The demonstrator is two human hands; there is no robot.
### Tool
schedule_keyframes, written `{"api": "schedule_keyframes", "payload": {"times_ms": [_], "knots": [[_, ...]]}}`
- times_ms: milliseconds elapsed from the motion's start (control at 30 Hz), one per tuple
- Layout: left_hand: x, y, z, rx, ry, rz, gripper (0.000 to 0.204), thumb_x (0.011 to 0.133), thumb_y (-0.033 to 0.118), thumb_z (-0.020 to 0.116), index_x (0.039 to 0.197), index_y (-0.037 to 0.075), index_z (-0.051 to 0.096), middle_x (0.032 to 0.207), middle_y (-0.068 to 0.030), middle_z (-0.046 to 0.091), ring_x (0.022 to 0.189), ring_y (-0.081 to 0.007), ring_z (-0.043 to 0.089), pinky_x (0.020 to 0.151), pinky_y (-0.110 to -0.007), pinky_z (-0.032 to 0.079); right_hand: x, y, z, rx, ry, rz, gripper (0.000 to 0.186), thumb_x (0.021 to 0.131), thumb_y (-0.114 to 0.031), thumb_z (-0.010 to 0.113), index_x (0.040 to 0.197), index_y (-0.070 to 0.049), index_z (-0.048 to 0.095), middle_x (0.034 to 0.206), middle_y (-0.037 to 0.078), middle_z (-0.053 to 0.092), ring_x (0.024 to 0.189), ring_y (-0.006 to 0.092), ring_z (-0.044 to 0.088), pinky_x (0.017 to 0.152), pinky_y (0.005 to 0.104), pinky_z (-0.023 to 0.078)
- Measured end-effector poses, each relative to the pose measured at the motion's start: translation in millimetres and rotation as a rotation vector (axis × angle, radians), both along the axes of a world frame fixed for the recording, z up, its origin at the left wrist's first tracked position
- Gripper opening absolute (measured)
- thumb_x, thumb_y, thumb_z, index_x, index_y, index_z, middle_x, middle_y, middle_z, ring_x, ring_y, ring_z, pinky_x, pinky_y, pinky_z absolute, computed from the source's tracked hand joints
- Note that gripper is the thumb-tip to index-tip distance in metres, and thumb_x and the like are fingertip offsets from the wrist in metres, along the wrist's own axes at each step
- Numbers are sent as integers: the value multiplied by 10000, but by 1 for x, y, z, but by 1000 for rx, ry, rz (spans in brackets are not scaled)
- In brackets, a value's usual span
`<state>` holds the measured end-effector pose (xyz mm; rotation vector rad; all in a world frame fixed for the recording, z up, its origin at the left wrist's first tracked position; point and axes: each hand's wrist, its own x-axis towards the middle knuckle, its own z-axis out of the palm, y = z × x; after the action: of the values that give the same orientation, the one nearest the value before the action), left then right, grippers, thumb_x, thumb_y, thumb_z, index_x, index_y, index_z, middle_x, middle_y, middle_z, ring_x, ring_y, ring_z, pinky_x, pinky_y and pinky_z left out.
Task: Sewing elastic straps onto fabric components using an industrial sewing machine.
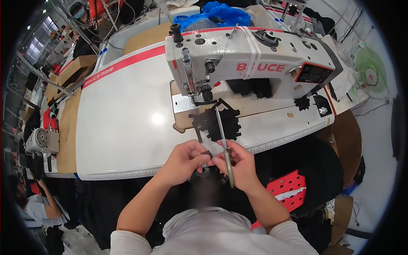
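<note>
Both my hands are close together at the front edge of the white table. My left hand pinches a small dark fabric strip between thumb and fingers. In my right hand is a pair of scissors with an olive handle; its long silver blade points away from me. The right fingertips are beside the strip; I cannot tell whether they also touch it. Beyond the hands lies a pile of short black fabric strips, partly under the blade. The sewing machine stands just past it, its needle area behind the pile.
A ruler strip runs along the table's front edge. Black cloth lies under the machine arm, with a small black scrap pile at right. A red perforated piece is below the table. A blue plastic bag lies behind. Other people are at left.
</note>
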<state>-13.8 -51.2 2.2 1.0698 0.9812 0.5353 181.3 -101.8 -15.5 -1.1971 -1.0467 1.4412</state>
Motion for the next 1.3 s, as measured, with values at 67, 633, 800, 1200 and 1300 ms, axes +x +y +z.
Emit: {"api": "schedule_keyframes", "payload": {"times_ms": [67,633,800,1200,1300], "knots": [[2,-2,4,-19,10,-20,94,958,67,633,969,0,568,855,-96,713,697,-100,621,601,-243,495,-1,0,-4,-34,49,-21,532,858,-30,756,1341,-5,533,946,62,680,813,88,646,706,226,527],[2,-2,-5,-54,-126,-182,139,956,70,642,936,10,519,882,-101,693,694,-114,609,604,-255,474,5,-3,-6,-41,126,-61,531,826,29,747,1317,-3,549,862,50,678,658,68,620,530,194,477],[5,0,-11,28,-35,-232,170,909,71,706,857,4,559,800,-68,665,679,-108,597,586,-257,459,7,-3,-8,-42,150,-40,530,827,41,736,1321,3,547,840,45,676,623,58,599,516,193,467],[12,-2,-7,59,150,-184,180,863,87,747,820,-27,616,714,-65,644,629,-108,580,554,-264,448,12,-5,-14,-71,120,-12,553,815,22,758,1327,-3,551,853,45,689,620,55,601,521,191,476],[15,-4,-3,78,233,-210,191,862,105,750,850,-42,628,723,-76,652,651,-122,597,585,-281,473,11,-9,-19,-56,108,-39,559,802,27,765,1320,-5,556,859,47,688,624,54,598,513,192,472]]}}
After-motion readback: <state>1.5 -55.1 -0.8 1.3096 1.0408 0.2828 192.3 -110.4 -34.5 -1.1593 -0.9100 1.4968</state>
